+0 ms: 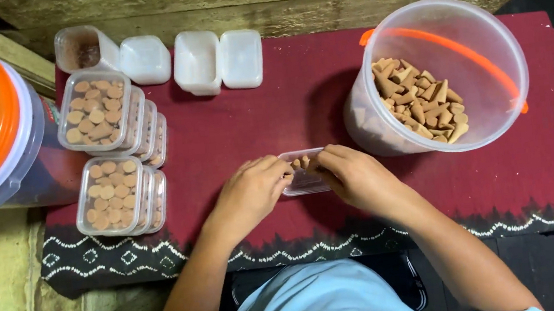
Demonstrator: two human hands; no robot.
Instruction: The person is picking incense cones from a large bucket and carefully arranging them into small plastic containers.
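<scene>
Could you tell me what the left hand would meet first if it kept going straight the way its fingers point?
The left hand points right, at the small clear box it already touches; just beyond come the right hand fingers, probably.

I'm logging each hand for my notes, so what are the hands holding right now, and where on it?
Both the left hand and right hand meet over a small clear box at its upper rim, fingertips on tan cones inside; the exact grip is hidden.
</scene>
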